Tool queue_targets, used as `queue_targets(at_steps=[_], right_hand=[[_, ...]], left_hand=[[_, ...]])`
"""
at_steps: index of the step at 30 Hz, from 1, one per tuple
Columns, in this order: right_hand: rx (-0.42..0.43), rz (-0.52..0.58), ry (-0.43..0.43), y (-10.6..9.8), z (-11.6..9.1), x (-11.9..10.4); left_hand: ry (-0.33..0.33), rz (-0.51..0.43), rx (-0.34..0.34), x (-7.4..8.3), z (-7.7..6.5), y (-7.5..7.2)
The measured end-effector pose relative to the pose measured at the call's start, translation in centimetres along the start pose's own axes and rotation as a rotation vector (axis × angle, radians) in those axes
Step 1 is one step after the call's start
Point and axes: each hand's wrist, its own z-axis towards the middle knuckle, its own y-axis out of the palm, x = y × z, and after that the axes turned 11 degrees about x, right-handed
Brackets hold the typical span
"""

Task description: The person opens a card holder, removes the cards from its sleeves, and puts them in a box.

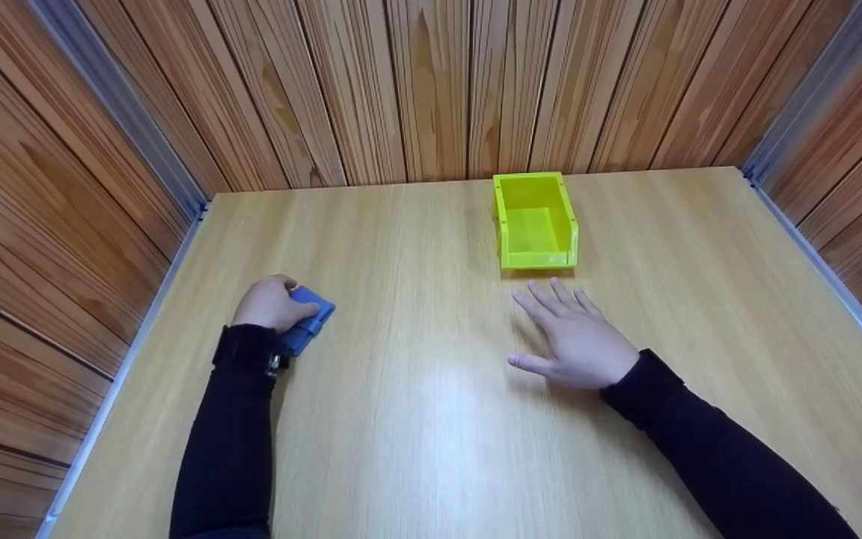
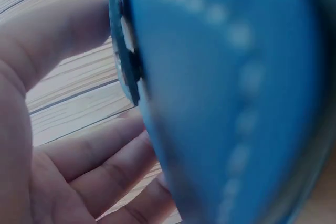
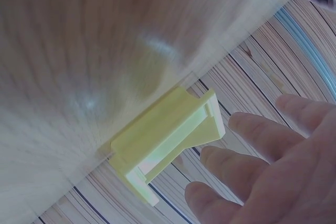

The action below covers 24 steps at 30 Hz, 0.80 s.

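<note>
Gripping hand, head view: the left hand point(image 1: 266, 305) holds a blue case point(image 1: 309, 326) from its left side, thumb laid over the upper face, the other fingers mostly hidden.
Case place: over the left part of the bench point(image 1: 416, 329), to the right of the palm; whether it touches the bench I cannot tell.
Case axis: slanting, one short end to the near left, the other to the far right, with a band across its width.
Right hand: the right hand point(image 1: 581, 346) reaches over the bench, fingers straight and spread.
Yellow bin: the yellow bin point(image 1: 539, 261) stands on the far right part, just beyond the right fingertips, its low front lip facing near.
Case, left wrist view: large and blurred, to the right of the thumb and fingers; the thumb meets its dark edge, three fingers reach its side lower down.
Right fingers, right wrist view: four show, spread apart, the bin just beside their tips.
Case, right wrist view: tiny in the upper right corner, pinched by the left hand.
</note>
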Motion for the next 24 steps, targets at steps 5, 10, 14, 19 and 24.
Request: queue_targets(at_steps=[5, 10, 14, 19, 24], right_hand=[[0.004, -0.004, -0.004, 0.0, 0.0, 0.0], [0.011, -0.005, -0.005, -0.1, 0.0, -0.1], [0.016, 0.004, -0.006, -0.1, 0.0, -0.1], [0.009, 0.009, -0.006, -0.1, 0.0, -0.1], [0.011, 0.019, 0.001, -0.1, 0.0, -0.1]], left_hand=[[-0.021, 0.006, -0.02, 0.2, -0.2, -0.1], [-0.024, 0.028, -0.029, 0.3, -0.3, -0.1], [-0.03, 0.046, -0.02, 0.4, -0.3, -0.1], [-0.025, 0.05, -0.01, 0.4, -0.4, -0.2], [0.024, 0.024, -0.023, 1.1, -0.5, -0.5]])
